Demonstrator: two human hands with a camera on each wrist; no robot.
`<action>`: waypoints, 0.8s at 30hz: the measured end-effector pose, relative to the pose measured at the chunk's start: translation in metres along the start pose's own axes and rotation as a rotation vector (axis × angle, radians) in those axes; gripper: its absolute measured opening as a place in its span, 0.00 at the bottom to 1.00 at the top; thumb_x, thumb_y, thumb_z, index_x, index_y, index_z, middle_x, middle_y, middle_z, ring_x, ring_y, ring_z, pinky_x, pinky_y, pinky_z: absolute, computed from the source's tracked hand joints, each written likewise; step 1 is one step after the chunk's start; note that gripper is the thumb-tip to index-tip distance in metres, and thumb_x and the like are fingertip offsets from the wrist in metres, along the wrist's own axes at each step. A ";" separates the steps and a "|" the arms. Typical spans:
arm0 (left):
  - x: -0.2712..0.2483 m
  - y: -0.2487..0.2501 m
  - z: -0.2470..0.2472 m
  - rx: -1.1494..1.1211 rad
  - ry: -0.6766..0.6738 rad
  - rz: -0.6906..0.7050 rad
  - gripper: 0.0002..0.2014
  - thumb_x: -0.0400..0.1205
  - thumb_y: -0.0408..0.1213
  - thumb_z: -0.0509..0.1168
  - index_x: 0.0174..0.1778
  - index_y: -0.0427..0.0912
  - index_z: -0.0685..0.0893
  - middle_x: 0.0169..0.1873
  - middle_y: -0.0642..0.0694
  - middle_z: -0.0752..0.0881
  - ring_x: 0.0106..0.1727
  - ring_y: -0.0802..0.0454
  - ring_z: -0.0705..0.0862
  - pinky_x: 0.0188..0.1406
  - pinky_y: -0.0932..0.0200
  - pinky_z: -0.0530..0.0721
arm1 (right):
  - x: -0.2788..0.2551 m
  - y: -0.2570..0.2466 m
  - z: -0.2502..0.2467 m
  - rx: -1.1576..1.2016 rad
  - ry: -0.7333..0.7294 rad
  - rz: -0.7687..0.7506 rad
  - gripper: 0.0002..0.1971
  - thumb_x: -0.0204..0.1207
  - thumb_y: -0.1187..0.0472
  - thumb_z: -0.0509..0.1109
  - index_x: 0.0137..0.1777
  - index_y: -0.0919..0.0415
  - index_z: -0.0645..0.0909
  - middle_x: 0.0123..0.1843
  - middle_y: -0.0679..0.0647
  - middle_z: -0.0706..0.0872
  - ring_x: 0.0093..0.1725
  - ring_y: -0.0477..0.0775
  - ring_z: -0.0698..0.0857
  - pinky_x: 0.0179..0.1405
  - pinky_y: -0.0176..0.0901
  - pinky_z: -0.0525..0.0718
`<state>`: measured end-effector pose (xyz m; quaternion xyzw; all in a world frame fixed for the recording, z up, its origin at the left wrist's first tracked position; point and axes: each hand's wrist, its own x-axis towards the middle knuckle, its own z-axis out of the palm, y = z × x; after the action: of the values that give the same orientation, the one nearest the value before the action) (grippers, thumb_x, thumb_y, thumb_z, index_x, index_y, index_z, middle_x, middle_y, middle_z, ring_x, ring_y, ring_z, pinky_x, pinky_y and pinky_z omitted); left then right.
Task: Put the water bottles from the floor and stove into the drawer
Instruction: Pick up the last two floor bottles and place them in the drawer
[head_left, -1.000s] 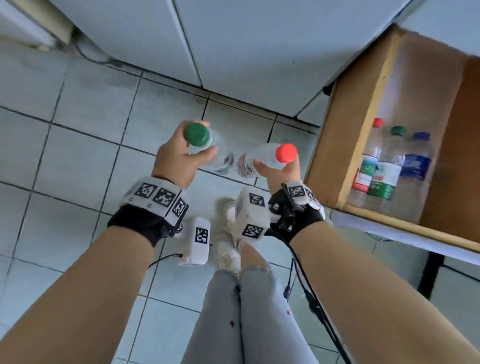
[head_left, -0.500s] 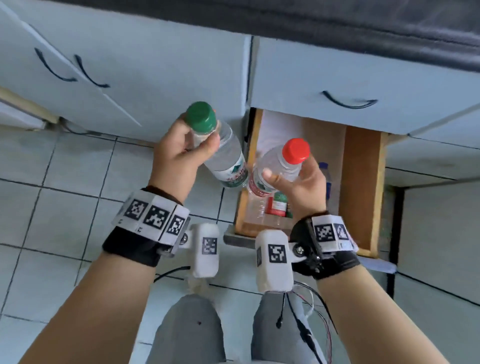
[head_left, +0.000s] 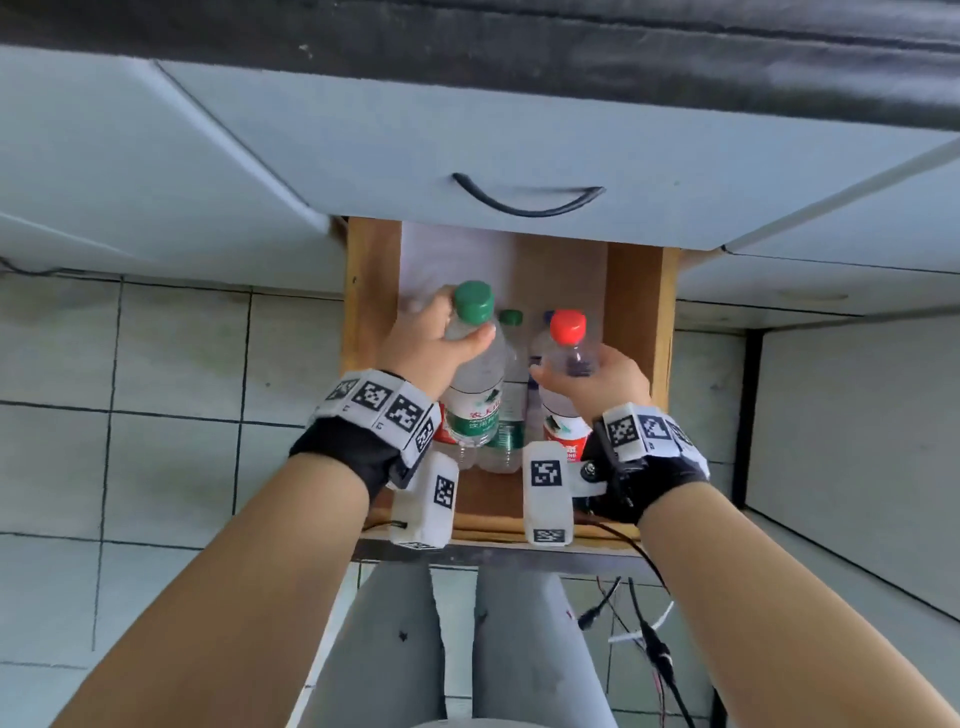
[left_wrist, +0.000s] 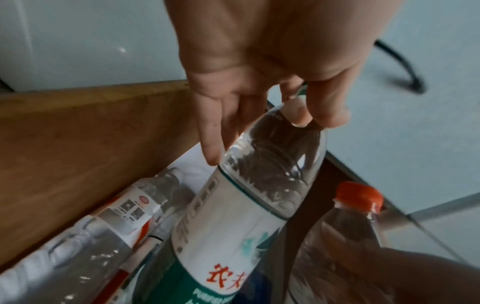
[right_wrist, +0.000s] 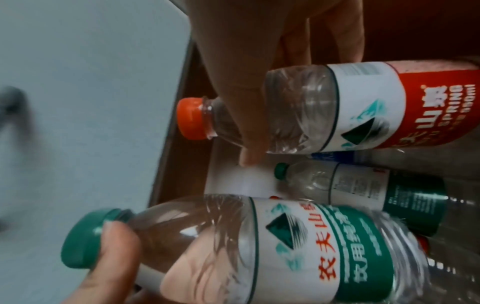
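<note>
My left hand (head_left: 451, 339) grips a green-capped water bottle (head_left: 475, 395) by its shoulder, cap up and slightly tilted. Beside it, my right hand (head_left: 598, 372) holds a red-capped bottle (head_left: 563, 415) just below the neck. Both bottles hang low inside the open wooden drawer (head_left: 363, 312). Lower in the drawer are other bottles, one with a green cap (head_left: 511, 318). In the left wrist view my fingers (left_wrist: 210, 148) wrap the green-label bottle (left_wrist: 246, 195), with a red-label bottle (left_wrist: 135, 207) beneath. The right wrist view shows the red-capped bottle (right_wrist: 337, 107) and the green-capped one (right_wrist: 259, 246) side by side.
A closed upper drawer front with a black handle (head_left: 524, 200) overhangs the back of the open drawer, under a dark countertop edge (head_left: 519, 47). Pale tiled floor (head_left: 156, 467) lies left and right. My legs and loose cables (head_left: 641, 618) are below the drawer's front.
Both hands have carried their bottles forward and down, from in front of the cabinet into the open drawer. The head view has turned to face the drawer squarely.
</note>
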<state>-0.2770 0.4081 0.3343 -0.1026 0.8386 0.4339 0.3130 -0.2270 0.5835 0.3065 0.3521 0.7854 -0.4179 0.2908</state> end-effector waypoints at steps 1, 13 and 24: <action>0.006 -0.002 0.001 0.070 -0.038 -0.003 0.19 0.77 0.50 0.65 0.63 0.49 0.78 0.51 0.52 0.86 0.57 0.48 0.81 0.59 0.55 0.77 | 0.007 0.004 0.005 -0.034 -0.008 0.051 0.19 0.62 0.41 0.75 0.47 0.50 0.78 0.46 0.49 0.84 0.45 0.55 0.82 0.43 0.43 0.75; 0.071 -0.056 0.002 0.405 -0.207 -0.309 0.36 0.76 0.62 0.58 0.76 0.44 0.65 0.72 0.42 0.77 0.68 0.40 0.79 0.68 0.46 0.77 | 0.063 0.029 0.029 -0.086 0.017 0.258 0.28 0.73 0.56 0.71 0.70 0.62 0.67 0.56 0.58 0.82 0.54 0.62 0.83 0.44 0.44 0.76; 0.052 -0.067 0.009 0.509 -0.382 -0.350 0.49 0.77 0.36 0.68 0.81 0.54 0.37 0.79 0.39 0.67 0.66 0.38 0.80 0.54 0.51 0.81 | 0.025 0.027 0.030 -0.358 -0.033 0.264 0.16 0.74 0.58 0.64 0.59 0.65 0.77 0.57 0.63 0.85 0.48 0.62 0.81 0.43 0.43 0.77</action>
<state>-0.2842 0.3803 0.2541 -0.0805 0.8159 0.1626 0.5490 -0.2147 0.5761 0.2609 0.3877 0.7892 -0.2361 0.4136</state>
